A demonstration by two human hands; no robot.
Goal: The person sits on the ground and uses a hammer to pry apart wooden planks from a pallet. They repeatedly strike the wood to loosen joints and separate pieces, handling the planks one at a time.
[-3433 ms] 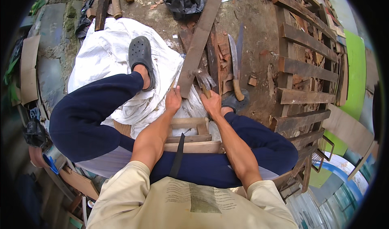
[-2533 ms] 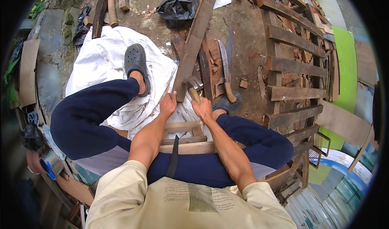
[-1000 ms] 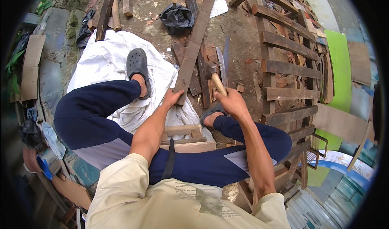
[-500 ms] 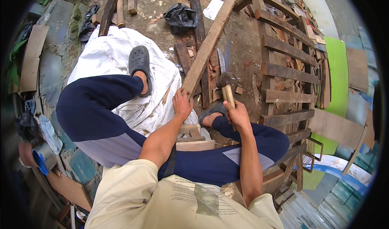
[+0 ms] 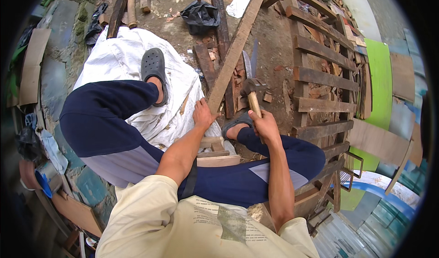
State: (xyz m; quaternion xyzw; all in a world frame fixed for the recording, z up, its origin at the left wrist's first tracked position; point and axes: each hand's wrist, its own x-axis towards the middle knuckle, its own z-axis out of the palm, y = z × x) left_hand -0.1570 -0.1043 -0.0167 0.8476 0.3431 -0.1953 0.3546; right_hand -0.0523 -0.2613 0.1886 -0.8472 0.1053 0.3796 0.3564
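Observation:
A long wooden plank [image 5: 238, 47] slants from the far middle toward me. My left hand [image 5: 204, 114] is at its near end, fingers along the left edge and thumb stretched across below the end; the palm side is hidden. In my right hand [image 5: 266, 126] is a hammer [image 5: 254, 97], held by its pale wooden handle with the dark metal head pointing away from me. The hammer head hangs right of the plank, apart from it. Just beyond the head, a saw blade [image 5: 254, 57] and another curved metal blade [image 5: 247, 65] lie beside the plank.
A slatted wooden pallet [image 5: 324, 79] stands on the right. White sacking [image 5: 123, 57] lies under my left foot. Short wood pieces [image 5: 219, 161] sit between my legs. A black plastic bag [image 5: 200, 18], a dark beam [image 5: 219, 11] and brick rubble are farther off.
My left hand has shifted its hold at the plank's end, with the thumb now stretched out to the right. The hammer stays in my right hand, nearly still. The whole view has shifted slightly.

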